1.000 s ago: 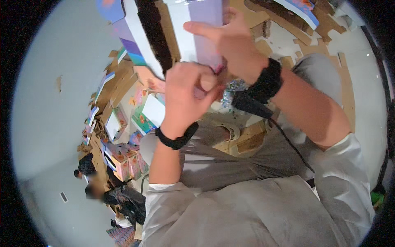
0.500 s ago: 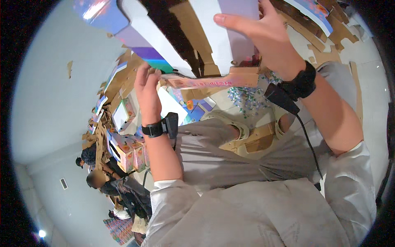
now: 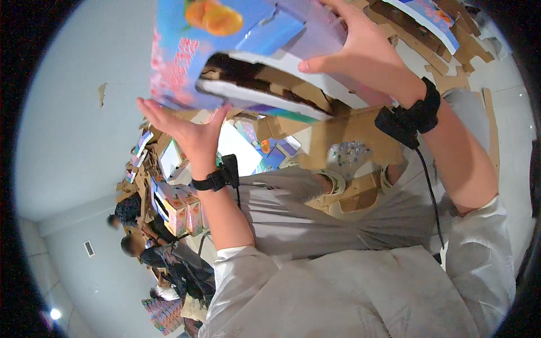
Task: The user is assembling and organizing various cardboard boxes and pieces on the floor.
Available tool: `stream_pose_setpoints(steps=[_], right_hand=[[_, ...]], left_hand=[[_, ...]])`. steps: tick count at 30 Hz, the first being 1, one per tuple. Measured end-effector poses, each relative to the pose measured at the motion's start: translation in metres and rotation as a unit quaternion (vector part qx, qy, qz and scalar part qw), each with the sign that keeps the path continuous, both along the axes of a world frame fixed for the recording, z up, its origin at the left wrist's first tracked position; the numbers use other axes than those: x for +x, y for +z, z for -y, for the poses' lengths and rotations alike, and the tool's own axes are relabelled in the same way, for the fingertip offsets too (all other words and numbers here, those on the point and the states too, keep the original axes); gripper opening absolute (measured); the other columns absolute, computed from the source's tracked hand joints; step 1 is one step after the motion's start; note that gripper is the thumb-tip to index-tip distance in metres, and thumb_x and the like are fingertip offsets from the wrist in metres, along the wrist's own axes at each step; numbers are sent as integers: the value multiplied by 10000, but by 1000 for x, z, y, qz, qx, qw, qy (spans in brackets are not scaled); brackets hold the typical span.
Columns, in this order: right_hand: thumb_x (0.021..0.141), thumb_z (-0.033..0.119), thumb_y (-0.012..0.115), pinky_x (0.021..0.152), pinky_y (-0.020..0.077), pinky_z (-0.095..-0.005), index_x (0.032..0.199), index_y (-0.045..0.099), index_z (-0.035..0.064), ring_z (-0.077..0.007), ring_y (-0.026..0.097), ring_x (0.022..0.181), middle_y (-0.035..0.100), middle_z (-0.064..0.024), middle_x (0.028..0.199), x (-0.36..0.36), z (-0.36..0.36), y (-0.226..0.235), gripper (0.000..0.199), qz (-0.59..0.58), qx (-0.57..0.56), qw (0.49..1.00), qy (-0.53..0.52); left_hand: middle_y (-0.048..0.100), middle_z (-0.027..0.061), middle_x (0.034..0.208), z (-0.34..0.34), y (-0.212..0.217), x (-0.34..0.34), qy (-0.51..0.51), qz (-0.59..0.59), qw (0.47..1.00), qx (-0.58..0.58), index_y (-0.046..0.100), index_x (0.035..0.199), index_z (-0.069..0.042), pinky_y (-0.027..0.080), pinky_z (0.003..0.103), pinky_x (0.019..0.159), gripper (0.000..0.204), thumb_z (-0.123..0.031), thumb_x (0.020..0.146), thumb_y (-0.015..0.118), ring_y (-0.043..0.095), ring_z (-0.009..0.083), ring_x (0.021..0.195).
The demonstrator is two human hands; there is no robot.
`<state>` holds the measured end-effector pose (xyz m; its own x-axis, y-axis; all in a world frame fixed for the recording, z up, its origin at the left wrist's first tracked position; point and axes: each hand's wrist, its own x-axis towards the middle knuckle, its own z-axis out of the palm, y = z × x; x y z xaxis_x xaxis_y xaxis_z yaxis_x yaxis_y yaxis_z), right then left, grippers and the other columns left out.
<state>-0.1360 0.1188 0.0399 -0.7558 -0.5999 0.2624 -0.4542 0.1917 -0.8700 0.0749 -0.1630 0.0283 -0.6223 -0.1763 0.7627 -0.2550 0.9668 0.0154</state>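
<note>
A large printed carton (image 3: 236, 50), blue and purple with orange fruit pictures, is held up close to the camera, its open flaps showing brown corrugated board inside. My left hand (image 3: 189, 132) presses flat against its lower left side, fingers spread. My right hand (image 3: 360, 53) grips its right side from above, thumb under the white flap. Both wrists wear black bands; a cable runs down from the right one.
Flattened brown cardboard pieces (image 3: 349, 141) and printed boxes (image 3: 180, 208) lie on the floor around my legs in grey trousers. More coloured boxes (image 3: 428, 22) lie at the top right. Other people (image 3: 135, 236) sit at the lower left among stacked cartons.
The carton has come up toward the camera and turned its blue printed face into view. My left hand moved from the flap's edge to flat under the left side.
</note>
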Motion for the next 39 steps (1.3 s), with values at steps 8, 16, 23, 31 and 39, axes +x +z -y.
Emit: stream_pose_setpoints(steps=[8,16,23,31,39], right_hand=[[716,367,893,1166,387,-386,1516,397,-48,-349,508,1372,513,-261,1461,-12,-1,-11,1029,86,38,990,101],[722,394,889,1169,388,-405,1522,397,-41,-367,493,1370,515,-264,1427,-8,-1,-5,1035,15,88,995,47],[724,392,893,1159,399,-410,1532,394,-26,-375,493,1358,510,-258,1413,-4,-3,0,1038,39,151,987,25],[693,376,909,1123,434,-420,1467,462,-9,-377,532,1302,540,-239,1353,-18,2,-16,973,-101,91,991,-4],[601,332,963,945,514,-443,1416,545,82,-360,616,1116,603,-160,1165,32,30,-64,950,-263,61,961,-56]], left_hand=[[272,303,1575,-11,0,3,-37,136,990,18,141,1631,9,352,521,1184,1469,-247,501,1044,323,473,1444],[254,343,1581,-21,-6,6,9,157,987,30,78,1633,52,322,537,1202,1425,-194,551,973,310,499,1458],[239,357,1585,-17,-2,11,-14,162,986,26,67,1633,54,295,529,1220,1391,-173,574,940,299,509,1465],[178,333,1653,-33,-6,1,-59,190,977,73,47,1637,48,245,528,1252,1408,-218,593,955,225,488,1534],[133,335,1658,-89,-18,-28,-38,13,995,87,36,1616,90,181,549,1265,1557,-438,539,1030,172,474,1545]])
